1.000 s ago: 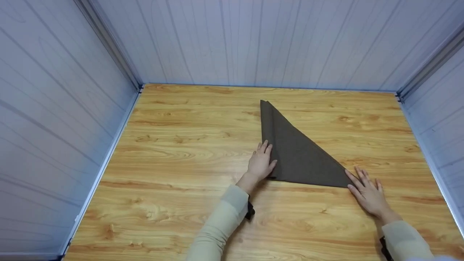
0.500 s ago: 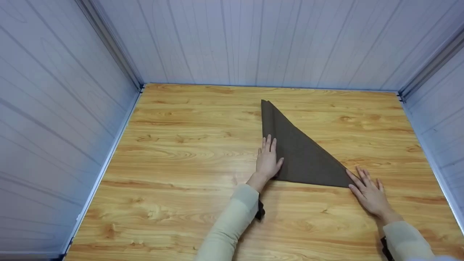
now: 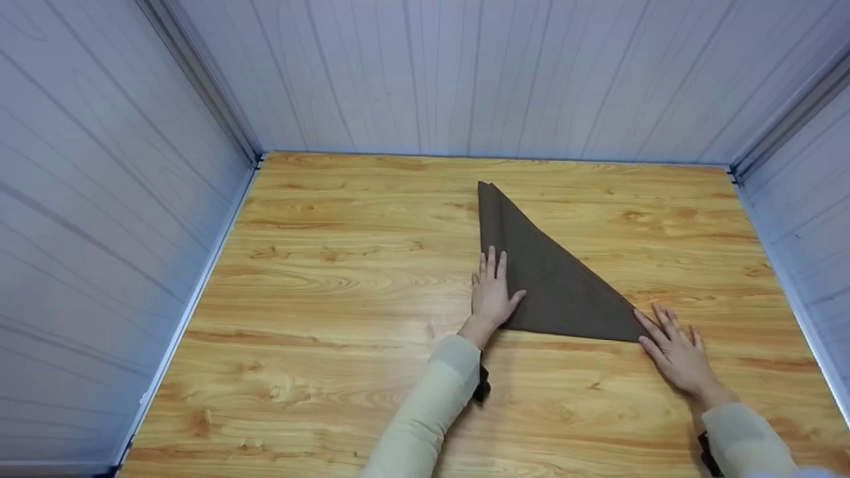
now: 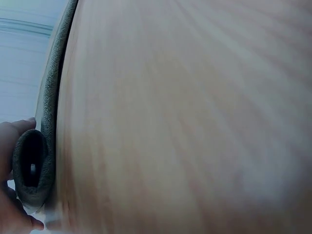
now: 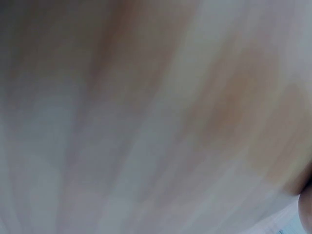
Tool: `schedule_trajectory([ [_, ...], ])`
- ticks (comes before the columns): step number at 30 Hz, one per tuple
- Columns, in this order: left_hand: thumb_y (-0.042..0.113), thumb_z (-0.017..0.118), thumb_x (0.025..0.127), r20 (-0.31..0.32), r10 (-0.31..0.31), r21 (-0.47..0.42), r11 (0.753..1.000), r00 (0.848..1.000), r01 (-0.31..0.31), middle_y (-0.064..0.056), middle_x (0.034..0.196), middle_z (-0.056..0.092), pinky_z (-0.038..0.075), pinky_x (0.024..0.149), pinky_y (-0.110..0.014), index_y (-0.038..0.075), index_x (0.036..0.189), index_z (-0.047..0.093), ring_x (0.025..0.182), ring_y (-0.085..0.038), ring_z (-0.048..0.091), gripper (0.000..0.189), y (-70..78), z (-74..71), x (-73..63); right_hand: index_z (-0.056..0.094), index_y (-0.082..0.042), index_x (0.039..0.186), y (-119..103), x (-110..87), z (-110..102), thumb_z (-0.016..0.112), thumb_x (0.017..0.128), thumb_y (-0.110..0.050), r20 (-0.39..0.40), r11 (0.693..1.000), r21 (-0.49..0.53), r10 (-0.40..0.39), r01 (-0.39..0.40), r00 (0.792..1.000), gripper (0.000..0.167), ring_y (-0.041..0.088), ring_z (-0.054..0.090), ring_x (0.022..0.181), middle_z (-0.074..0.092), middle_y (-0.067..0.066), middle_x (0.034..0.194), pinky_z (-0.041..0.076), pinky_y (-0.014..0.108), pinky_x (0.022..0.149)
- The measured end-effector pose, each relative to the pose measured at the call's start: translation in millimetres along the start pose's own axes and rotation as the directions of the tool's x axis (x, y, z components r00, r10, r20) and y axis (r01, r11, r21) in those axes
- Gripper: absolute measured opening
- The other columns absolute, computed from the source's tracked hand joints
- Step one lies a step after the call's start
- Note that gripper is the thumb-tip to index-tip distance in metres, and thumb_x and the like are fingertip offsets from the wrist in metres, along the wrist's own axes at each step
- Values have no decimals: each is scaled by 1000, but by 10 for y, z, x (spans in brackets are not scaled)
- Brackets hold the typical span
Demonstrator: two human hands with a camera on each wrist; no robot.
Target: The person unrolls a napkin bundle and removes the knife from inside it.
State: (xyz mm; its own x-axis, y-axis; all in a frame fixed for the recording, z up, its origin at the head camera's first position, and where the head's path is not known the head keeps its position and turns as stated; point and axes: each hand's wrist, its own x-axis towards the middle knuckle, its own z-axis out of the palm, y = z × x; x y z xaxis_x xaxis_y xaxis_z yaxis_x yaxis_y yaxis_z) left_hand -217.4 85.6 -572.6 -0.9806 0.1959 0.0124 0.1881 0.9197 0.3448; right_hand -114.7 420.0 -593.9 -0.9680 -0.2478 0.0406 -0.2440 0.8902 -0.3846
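Note:
A dark brown cloth (image 3: 564,285) lies folded into a triangle, one corner towards the back wall and another to the right. Its left edge is turned over into a narrow strip. My left hand (image 3: 491,292) rests on that strip near the front, fingers straight and thumb spread onto the cloth. Seen end-on in the left wrist view, the rolled edge (image 4: 36,197) makes a hollow loop beside the fingers. My right hand (image 3: 677,358) lies flat at the right corner, fingertips on the cloth. The right wrist view shows mostly blurred wood, with a bit of finger (image 5: 306,209) at the edge.
The cloth lies on a wood-grain tabletop (image 3: 319,345). Pale panelled walls bound it at the back (image 3: 438,79), left (image 3: 99,219) and right (image 3: 810,219). Wood surface extends to the left of the cloth and in front of it.
My left hand has slid a little to the right over the folded strip, covering its front end, and its thumb has spread outward. The right hand and the cloth's outline stay nearly the same.

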Motion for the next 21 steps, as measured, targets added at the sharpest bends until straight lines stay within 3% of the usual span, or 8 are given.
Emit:
schedule_trajectory([
  [12,38,50,88,0,-1,17,1000,1000,1,-7,148,4,24,101,-46,14,143,16,134,-24,7,69,-107,-19,-21,22,-27,142,4,9,-6,38,95,-32,9,1000,-4,7,-7,1000,50,30,-1,133,6,12,148,-12,61,93],
  [21,37,48,88,1,2,1,1000,1000,-2,-8,147,10,25,99,-49,14,143,18,133,-25,12,66,-187,-87,-35,20,-28,142,-1,-1,-9,37,95,-33,21,1000,-14,18,-18,1000,50,31,0,133,7,13,147,-12,61,94],
])
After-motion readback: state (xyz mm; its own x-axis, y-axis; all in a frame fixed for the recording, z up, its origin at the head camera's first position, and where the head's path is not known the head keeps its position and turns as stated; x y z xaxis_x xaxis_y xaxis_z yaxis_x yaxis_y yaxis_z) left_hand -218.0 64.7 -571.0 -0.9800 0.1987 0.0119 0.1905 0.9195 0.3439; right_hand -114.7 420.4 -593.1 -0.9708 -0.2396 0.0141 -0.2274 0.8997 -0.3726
